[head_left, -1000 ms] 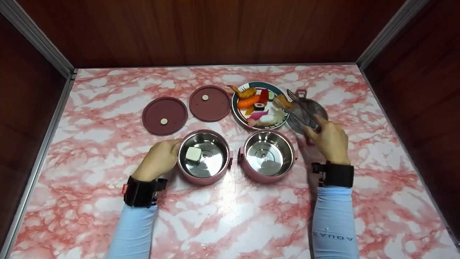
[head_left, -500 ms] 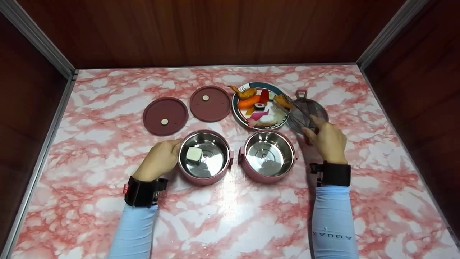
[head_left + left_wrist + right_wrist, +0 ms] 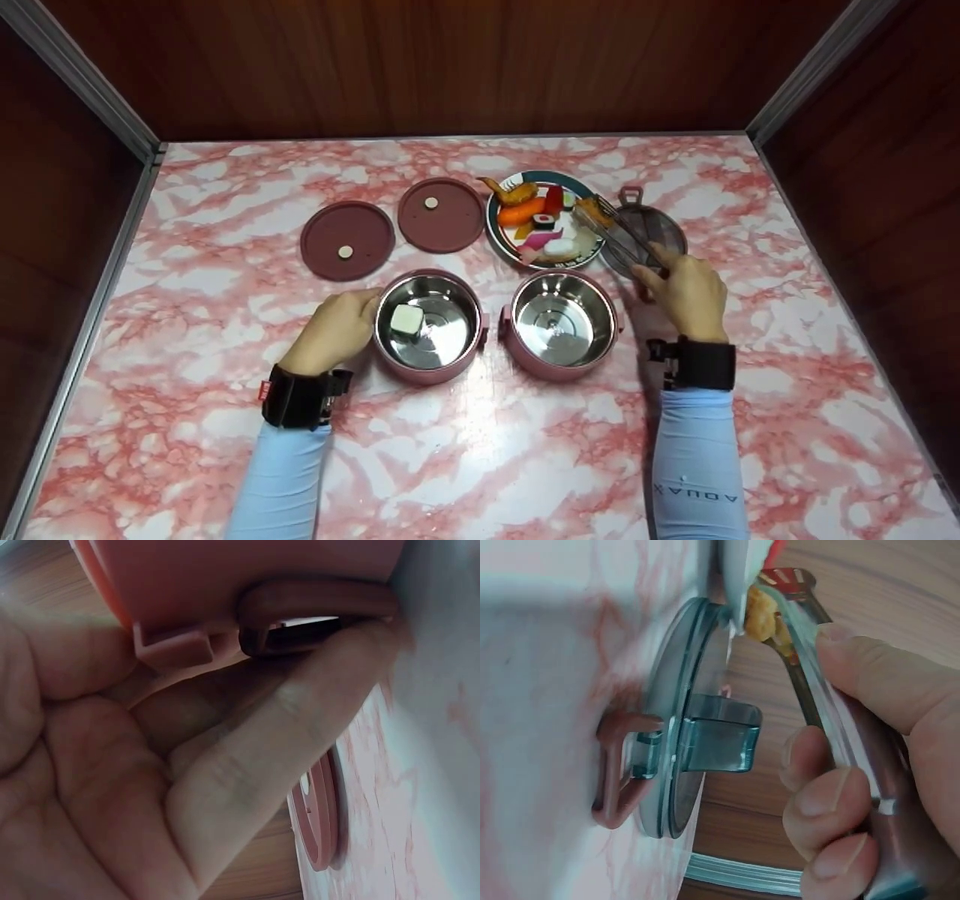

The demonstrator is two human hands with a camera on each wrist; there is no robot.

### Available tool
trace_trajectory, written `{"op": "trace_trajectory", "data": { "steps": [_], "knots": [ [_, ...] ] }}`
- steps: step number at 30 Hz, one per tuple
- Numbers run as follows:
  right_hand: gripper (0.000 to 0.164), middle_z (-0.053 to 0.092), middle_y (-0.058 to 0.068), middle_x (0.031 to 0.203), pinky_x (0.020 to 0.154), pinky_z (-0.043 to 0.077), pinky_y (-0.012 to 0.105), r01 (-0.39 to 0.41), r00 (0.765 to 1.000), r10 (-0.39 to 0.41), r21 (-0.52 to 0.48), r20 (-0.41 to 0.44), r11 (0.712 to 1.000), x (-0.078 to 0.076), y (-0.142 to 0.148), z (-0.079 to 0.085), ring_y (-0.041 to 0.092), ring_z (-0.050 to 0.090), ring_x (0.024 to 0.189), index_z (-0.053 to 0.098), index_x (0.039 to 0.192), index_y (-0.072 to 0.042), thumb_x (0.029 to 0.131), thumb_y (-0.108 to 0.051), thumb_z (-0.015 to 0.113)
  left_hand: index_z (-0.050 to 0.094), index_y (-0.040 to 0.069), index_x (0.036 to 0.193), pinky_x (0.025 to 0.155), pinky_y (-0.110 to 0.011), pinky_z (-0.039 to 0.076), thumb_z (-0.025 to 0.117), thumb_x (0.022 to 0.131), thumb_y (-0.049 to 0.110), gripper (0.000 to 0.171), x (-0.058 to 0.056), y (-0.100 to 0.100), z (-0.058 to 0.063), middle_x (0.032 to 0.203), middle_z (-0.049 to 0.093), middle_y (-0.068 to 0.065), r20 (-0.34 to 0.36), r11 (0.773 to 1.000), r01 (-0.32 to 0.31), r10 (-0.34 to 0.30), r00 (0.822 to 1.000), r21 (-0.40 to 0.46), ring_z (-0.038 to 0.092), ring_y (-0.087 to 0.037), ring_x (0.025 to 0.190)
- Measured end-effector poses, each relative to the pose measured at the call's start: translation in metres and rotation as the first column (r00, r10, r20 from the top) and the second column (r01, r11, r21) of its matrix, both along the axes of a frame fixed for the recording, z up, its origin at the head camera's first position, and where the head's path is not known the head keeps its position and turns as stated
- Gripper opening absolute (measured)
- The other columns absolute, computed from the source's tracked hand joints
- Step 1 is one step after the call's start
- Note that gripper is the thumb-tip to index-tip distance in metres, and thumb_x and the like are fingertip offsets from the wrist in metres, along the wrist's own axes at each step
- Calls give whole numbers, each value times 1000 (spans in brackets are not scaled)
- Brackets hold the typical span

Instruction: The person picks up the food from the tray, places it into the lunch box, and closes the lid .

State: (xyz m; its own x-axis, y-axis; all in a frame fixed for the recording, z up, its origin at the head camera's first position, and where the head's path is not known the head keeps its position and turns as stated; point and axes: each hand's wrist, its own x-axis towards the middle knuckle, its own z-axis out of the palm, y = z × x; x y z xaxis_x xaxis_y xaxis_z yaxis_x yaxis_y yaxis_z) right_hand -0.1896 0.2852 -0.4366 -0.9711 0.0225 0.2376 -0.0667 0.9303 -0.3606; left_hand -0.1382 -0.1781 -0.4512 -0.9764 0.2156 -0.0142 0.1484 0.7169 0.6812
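My left hand (image 3: 334, 330) holds the left pink pot (image 3: 427, 371) at its side handle (image 3: 315, 600), fingers bent beneath the loop in the left wrist view. A pale green-white cube (image 3: 406, 320) lies inside that steel-lined pot. My right hand (image 3: 686, 292) grips metal tongs (image 3: 634, 240), thumb on one arm and fingers on the other. The tong tips are at a golden fried food piece (image 3: 761, 613) by the right rim of the plate (image 3: 495, 236); in the right wrist view the arms stand either side of it.
A second pink pot (image 3: 561, 367) stands right of the first. Two dark red lids (image 3: 360, 221) (image 3: 442, 225) lie behind, left of the plate. On the plate are a carrot (image 3: 521, 214), a sushi roll (image 3: 544, 221) and other food. A clear lid (image 3: 664, 229) sits under the tongs.
The tongs' arms have drawn closer together, the right arm coming left onto the fried piece. My right hand has shifted only slightly. The left hand and pots have stayed put.
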Motion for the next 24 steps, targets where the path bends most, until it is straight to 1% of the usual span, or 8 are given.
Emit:
{"op": "trace_trajectory", "data": {
  "steps": [4, 6, 12, 16, 18, 20, 22, 24],
  "knots": [
    [49, 62, 38, 108, 61, 47, 58, -1, 1000, 1, -14, 13, 1000, 2, 2, 4, 51, 61, 74, 65, 130, -6, 91, -34, 72, 72, 8, 117, 99, -54, 44, 46, 104, 15, 30, -1, 0, 0, 112, 69, -16, 3, 1000, 1, -2, 1000, 2, 62, -35, 112],
    [49, 62, 37, 111, 63, 47, 59, -6, 1000, 7, -39, 21, 999, 3, 3, 5, 52, 62, 76, 65, 130, -5, 92, -35, 72, 72, 8, 116, 99, -54, 44, 46, 104, 15, 30, -1, 0, 0, 112, 69, -16, 10, 1000, 1, -1, 1000, 3, 61, -36, 112],
    [52, 58, 33, 123, 76, 46, 62, -3, 998, 13, -137, 67, 991, 6, 4, 14, 54, 61, 95, 62, 133, -4, 94, -38, 69, 70, 7, 122, 102, -55, 42, 46, 104, 14, 31, 0, 0, 0, 118, 67, -18, 22, 1000, 1, -1, 1000, 1, 59, -37, 116],
    [52, 58, 31, 126, 84, 45, 62, -22, 998, 32, -188, 50, 982, 10, 1, 22, 51, 59, 107, 64, 133, -5, 93, -39, 69, 72, 7, 118, 101, -54, 43, 47, 103, 14, 30, 0, 0, 0, 115, 68, -18, 13, 1000, 1, -1, 1000, 4, 60, -37, 114],
    [51, 59, 30, 126, 85, 45, 60, -34, 998, 43, -217, 37, 976, 13, -1, 28, 47, 60, 107, 64, 132, -6, 93, -39, 70, 73, 7, 114, 99, -54, 44, 47, 103, 14, 29, 0, 0, 0, 111, 69, -17, 7, 1000, 1, -1, 1000, 5, 61, -36, 112],
    [52, 60, 29, 125, 84, 46, 57, -45, 998, 54, -250, 30, 967, 17, -3, 34, 42, 61, 103, 64, 132, -7, 92, -41, 70, 73, 7, 109, 98, -54, 45, 47, 103, 14, 28, 0, 0, 0, 108, 69, -16, 7, 1000, -1, 1, 1000, 4, 62, -35, 110],
    [53, 61, 27, 124, 84, 46, 51, -59, 997, 69, -279, 27, 959, 21, -6, 41, 36, 61, 101, 65, 133, -10, 92, -43, 70, 73, 7, 107, 97, -54, 45, 47, 104, 15, 28, -1, 0, 0, 106, 69, -16, 9, 1000, -2, 2, 1000, 2, 62, -35, 108],
    [54, 66, 23, 119, 79, 50, 43, -74, 995, 90, -308, 36, 948, 26, -10, 46, 30, 64, 93, 65, 133, -14, 91, -47, 69, 73, 7, 108, 97, -55, 45, 46, 104, 14, 28, -1, 0, 0, 106, 69, -16, 10, 1000, -1, 1, 1000, -2, 62, -35, 109]
  ]
}}
